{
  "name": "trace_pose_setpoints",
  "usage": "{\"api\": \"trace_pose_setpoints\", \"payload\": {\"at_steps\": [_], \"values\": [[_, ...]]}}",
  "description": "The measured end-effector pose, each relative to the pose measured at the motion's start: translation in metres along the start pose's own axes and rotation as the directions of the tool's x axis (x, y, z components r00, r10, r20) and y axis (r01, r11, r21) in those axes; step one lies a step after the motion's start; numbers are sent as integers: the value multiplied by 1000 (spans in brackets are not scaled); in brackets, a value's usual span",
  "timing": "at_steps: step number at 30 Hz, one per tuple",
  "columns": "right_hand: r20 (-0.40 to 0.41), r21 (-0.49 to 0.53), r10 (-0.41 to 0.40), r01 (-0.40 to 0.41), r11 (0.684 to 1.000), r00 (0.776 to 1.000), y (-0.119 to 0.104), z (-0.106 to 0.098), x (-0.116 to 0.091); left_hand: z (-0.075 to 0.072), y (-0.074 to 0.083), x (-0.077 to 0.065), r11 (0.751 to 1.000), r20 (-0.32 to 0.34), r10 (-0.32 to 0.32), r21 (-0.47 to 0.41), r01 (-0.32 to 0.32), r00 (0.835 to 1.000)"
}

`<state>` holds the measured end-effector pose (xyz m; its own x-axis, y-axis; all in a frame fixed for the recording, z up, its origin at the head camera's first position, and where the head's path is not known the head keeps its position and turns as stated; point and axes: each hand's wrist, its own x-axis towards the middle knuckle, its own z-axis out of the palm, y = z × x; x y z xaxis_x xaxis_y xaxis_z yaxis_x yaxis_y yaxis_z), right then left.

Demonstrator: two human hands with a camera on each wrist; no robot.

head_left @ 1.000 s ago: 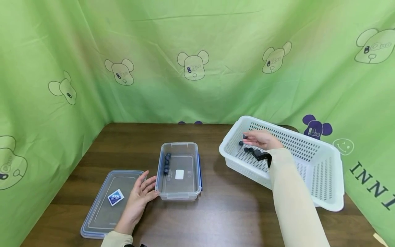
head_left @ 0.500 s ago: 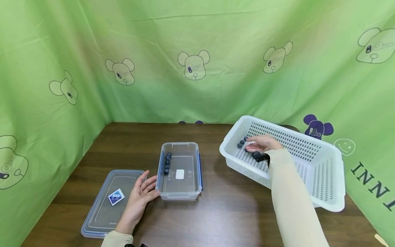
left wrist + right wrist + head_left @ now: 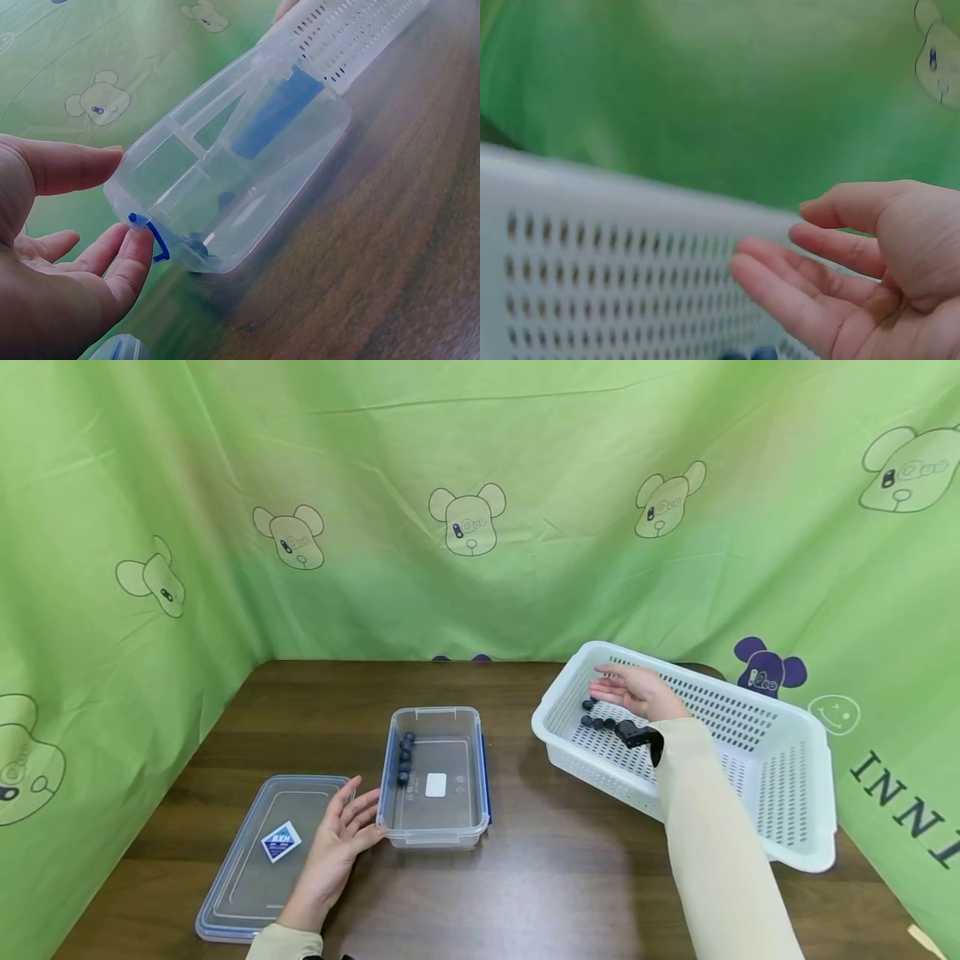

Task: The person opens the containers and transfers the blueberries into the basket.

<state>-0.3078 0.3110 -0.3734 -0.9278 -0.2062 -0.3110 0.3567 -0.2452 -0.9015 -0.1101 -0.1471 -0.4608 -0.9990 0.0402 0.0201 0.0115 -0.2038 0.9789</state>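
Observation:
In the head view, a clear lidless food container (image 3: 450,814) stands mid-table, with a short row of blueberries (image 3: 404,767) along its left wall. My left hand (image 3: 337,843) touches its near left corner, the thumb at the rim and relaxed fingers at the side, by a blue latch (image 3: 154,232) in the left wrist view. My right hand (image 3: 630,689) is inside the white perforated basket (image 3: 795,793), just above several blueberries (image 3: 597,723) on its floor. Its fingers are loosely bent and apart from the thumb. No berry shows between them in the right wrist view; part of the basket floor is hidden.
The container's clear lid (image 3: 255,860), with a blue diamond label, lies on the brown wooden table (image 3: 555,893) at the left, partly behind my left forearm. A green printed curtain (image 3: 525,593) hangs along the back and both sides.
My right hand dips lower among the blueberries in the basket, then rises a little. The berries there have shifted, several now in a row. My left hand and the container stay put.

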Motion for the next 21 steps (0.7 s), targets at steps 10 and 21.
{"api": "trace_pose_setpoints", "payload": {"at_steps": [10, 21], "values": [[57, 37, -86, 84, 996, 995, -9, 45, -1, 0, -2, 0, 1000, 0, 5, -5, -5, 1000], [252, -174, -112, 159, 972, 961, 15, 124, 1, -1, 1, 1, 1000, 2, 10, -1, -10, 1000]]}}
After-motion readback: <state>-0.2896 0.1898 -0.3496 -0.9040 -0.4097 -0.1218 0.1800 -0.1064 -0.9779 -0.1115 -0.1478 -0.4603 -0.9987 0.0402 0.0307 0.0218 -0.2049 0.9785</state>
